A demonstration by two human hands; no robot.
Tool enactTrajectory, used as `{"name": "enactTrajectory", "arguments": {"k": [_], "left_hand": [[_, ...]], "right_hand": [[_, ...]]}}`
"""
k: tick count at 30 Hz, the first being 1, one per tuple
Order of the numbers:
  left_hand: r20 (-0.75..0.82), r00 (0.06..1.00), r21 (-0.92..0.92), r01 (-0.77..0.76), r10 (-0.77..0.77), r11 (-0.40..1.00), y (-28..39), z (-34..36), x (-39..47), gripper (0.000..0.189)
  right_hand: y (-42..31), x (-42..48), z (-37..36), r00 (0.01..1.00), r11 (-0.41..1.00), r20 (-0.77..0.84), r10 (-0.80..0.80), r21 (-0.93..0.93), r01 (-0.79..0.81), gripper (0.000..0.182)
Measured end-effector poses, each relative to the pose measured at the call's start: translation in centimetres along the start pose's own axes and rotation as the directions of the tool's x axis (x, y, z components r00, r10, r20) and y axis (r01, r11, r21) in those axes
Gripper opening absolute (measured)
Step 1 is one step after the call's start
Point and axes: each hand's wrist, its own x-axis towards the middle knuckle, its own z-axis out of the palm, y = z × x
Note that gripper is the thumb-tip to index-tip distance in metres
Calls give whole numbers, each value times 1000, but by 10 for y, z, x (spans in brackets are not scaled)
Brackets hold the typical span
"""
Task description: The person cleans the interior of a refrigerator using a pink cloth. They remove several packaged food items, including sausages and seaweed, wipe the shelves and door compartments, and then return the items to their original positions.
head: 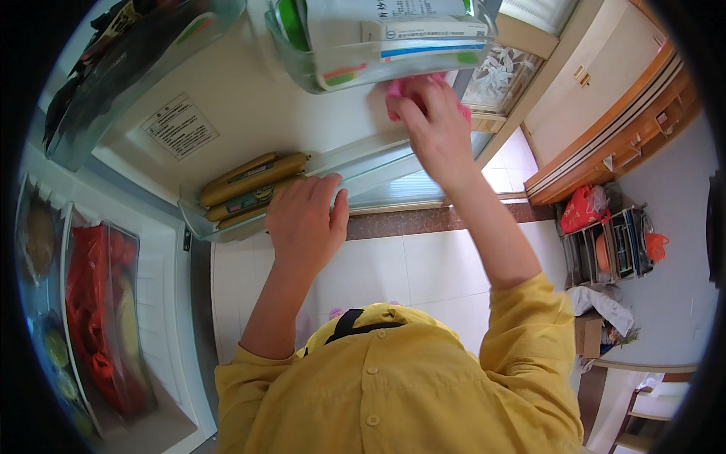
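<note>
My right hand (434, 122) grips a bunched pink cloth (399, 102) against the inner face of an open refrigerator door (317, 122). The cloth is just below a clear door bin (295, 68) that carries packets and a flat white box (425, 29) bearing writing. My left hand (306, 218) rests on the front rim of the lower door shelf (198, 227), its fingers over the edge. Several wrapped sausages (255, 179) lie in that shelf, to the left of these fingers and partly behind them.
Another door bin (85, 136) with dark packages is at upper left. The fridge's clear drawer (122, 318) holds a red plastic bag (85, 284) and produce. Beyond the door's lower edge is a tiled floor (374, 267). A small rack (615, 249) with bags stands against the right wall.
</note>
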Motion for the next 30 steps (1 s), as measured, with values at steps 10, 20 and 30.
{"name": "enactTrajectory", "arguments": {"k": [10, 20, 30], "left_hand": [[-49, 998, -30, -36, 35, 999, -6, 3, -7, 19], [-23, 1000, -45, -16, 15, 999, -10, 7, -8, 18], [-143, 990, 28, 0, 4, 1000, -26, -7, -24, 20]], "right_hand": [[5, 19, 27, 832, 995, 554, 37, -97, 20, 22], [7, 22, 44, 581, 543, 412, 702, 218, -811, 19], [-74, 35, 59, 924, 716, 204, 324, 586, -380, 21]]}}
